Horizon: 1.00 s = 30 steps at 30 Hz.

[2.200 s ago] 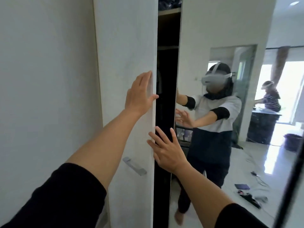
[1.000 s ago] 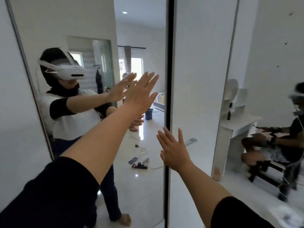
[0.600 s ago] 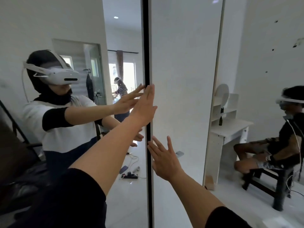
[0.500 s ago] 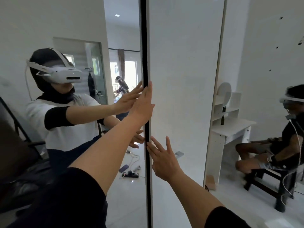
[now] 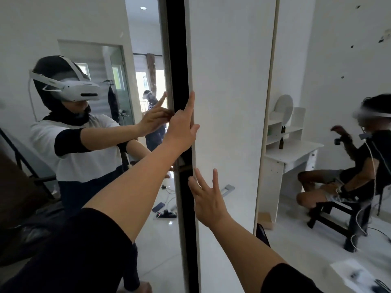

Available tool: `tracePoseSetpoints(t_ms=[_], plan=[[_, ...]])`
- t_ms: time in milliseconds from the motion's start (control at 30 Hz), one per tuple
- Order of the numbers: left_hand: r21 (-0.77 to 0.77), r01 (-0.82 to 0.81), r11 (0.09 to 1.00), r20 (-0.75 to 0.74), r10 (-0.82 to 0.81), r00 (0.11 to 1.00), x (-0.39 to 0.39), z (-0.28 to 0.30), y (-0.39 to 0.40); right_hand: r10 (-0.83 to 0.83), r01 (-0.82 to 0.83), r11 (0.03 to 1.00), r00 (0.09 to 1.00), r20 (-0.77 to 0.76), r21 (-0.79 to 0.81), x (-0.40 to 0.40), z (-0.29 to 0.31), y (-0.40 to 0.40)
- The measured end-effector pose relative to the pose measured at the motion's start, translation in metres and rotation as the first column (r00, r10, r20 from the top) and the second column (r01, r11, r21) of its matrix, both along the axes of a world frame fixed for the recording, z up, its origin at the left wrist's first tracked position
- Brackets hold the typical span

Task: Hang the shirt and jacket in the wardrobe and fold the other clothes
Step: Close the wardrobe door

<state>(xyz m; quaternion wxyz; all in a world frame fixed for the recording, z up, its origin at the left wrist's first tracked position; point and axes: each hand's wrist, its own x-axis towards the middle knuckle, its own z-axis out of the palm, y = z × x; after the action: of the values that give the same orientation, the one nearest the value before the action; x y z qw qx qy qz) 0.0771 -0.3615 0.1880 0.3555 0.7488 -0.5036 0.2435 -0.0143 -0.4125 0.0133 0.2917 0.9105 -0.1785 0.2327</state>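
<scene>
Wardrobe door (image 5: 224, 115) edge: both hands touching, fingers spread.

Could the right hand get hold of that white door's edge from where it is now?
Probably yes. The right hand is open, its fingertips right beside the white door edge next to the dark gap. Nothing lies between; the left hand is higher up.

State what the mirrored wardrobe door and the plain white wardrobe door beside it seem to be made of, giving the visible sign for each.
Mirrored wardrobe door: glass mirror, glossy; it reflects the person and room. Plain white wardrobe door: probably laminated or painted board, matte; flat, even white, no reflection. The left hand and right hand are at its edge.
</scene>
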Motion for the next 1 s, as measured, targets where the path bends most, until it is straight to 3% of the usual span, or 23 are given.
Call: tracePoseSetpoints(t_ms=[167,300,433,600,767,1000], plan=[[-0.034,0.159,0.987,-0.047,-0.16,0.986,-0.029,-0.005,-0.009,-0.111,0.11,0.994,0.991,-0.071,-0.009,-0.042,-0.004,0.01],[-0.119,0.259,0.959,-0.045,-0.265,0.963,-0.068,-0.011,-0.015,-0.176,0.176,0.984,0.984,-0.008,0.018,-0.082,-0.005,0.013],[-0.16,0.346,0.925,-0.16,-0.37,0.915,-0.111,-0.01,-0.028,-0.222,0.221,0.975,0.975,0.019,0.036,-0.13,-0.008,0.002],[-0.062,0.368,0.928,-0.143,-0.373,0.917,-0.157,-0.006,-0.068,-0.324,0.324,0.946,0.945,0.031,0.017,-0.179,-0.015,-0.03],[-0.014,0.403,0.915,-0.142,-0.401,0.905,-0.21,-0.007,-0.116,-0.378,0.388,0.921,0.912,0.158,-0.033,-0.238,-0.015,-0.073],[-0.05,0.387,0.921,-0.116,-0.39,0.914,-0.283,-0.012,-0.207,-0.488,0.488,0.872,0.869,0.084,0.023,-0.305,-0.009,-0.143]])
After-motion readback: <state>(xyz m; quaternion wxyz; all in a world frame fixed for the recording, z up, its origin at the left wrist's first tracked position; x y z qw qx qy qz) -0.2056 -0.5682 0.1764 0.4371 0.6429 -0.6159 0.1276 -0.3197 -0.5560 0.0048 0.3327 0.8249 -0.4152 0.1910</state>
